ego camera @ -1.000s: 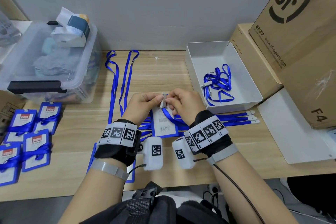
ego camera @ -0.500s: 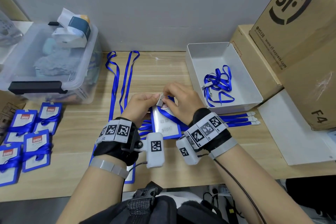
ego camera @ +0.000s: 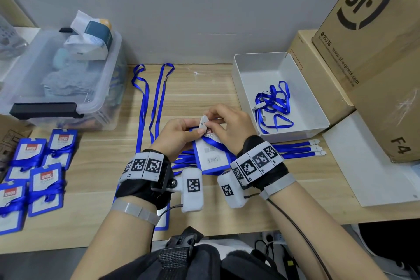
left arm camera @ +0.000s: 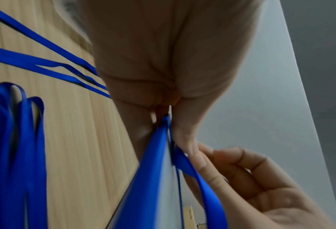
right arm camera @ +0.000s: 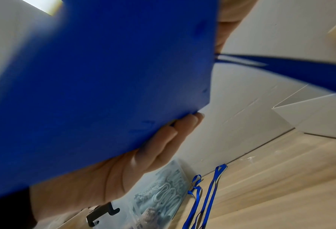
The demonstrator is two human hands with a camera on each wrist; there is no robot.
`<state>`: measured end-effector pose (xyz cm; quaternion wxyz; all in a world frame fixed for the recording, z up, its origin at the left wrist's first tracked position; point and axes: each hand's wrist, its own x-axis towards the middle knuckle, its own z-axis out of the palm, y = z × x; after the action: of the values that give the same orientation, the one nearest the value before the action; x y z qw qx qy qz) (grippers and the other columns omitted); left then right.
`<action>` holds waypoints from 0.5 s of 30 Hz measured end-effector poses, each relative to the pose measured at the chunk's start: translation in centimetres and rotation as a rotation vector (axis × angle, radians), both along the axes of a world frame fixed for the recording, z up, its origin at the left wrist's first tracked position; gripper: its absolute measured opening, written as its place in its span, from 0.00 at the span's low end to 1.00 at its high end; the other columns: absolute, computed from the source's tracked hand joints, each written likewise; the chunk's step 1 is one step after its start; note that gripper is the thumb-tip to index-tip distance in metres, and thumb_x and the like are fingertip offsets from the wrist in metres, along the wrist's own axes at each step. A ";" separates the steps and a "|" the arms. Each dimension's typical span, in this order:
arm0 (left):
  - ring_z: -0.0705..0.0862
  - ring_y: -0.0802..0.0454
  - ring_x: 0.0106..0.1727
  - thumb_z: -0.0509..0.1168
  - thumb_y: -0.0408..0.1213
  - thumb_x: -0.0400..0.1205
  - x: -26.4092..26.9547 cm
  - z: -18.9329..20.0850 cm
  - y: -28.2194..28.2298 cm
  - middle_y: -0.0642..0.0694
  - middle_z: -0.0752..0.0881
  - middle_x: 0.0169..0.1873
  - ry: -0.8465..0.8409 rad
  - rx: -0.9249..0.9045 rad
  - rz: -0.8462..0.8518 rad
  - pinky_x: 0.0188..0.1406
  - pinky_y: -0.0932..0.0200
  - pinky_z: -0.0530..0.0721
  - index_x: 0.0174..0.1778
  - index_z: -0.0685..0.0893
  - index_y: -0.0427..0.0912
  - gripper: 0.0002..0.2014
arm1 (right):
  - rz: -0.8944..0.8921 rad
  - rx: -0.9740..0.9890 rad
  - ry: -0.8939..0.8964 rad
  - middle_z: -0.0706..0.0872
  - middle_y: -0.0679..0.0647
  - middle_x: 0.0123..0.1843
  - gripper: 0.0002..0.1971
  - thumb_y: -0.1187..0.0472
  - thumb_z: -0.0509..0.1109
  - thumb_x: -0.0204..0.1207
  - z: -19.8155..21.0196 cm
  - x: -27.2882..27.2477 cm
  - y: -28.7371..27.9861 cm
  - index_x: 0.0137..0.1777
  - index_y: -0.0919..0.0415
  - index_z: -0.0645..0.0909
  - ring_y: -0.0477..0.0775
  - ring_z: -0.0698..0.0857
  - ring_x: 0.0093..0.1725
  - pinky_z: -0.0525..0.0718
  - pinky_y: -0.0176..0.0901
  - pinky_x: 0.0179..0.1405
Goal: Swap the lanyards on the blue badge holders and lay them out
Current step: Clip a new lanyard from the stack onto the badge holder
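Midway, your left hand (ego camera: 179, 134) pinches the badge holder (ego camera: 210, 154) at centre frame, your right hand (ego camera: 229, 127) pinches its clip (ego camera: 203, 121); wrapped holders (ego camera: 34, 170) at left await, straight lanyards (ego camera: 295, 150) lie right.

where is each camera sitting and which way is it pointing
Head: on the head, facing forward and down at the table; shows both forearms, left hand and right hand at the badge holder.
Left wrist: looks along the left hand; the right hand shows too.
Right wrist: looks up at the badge holder back, with left hand fingers behind.
Shared: all show the badge holder.
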<state>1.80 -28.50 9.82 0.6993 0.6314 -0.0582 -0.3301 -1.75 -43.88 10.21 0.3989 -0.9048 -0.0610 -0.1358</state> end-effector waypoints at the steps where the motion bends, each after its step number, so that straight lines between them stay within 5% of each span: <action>1: 0.89 0.49 0.43 0.60 0.25 0.80 0.0 0.0 0.0 0.43 0.90 0.43 0.001 0.003 -0.002 0.39 0.59 0.88 0.55 0.84 0.36 0.11 | 0.001 -0.008 -0.014 0.88 0.56 0.44 0.05 0.68 0.71 0.71 0.0 0.0 0.0 0.46 0.66 0.82 0.54 0.85 0.45 0.85 0.49 0.47; 15: 0.89 0.53 0.38 0.60 0.27 0.81 0.3 -0.1 0.0 0.48 0.91 0.36 -0.007 0.043 -0.068 0.37 0.62 0.88 0.52 0.85 0.39 0.10 | 0.028 -0.126 -0.007 0.86 0.57 0.41 0.04 0.68 0.68 0.73 -0.2 -0.1 -0.1 0.47 0.66 0.79 0.58 0.84 0.43 0.83 0.56 0.43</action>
<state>2.06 -28.49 9.73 0.6738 0.6451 -0.0749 -0.3524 -1.89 -44.00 10.06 0.3429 -0.9267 -0.0833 -0.1291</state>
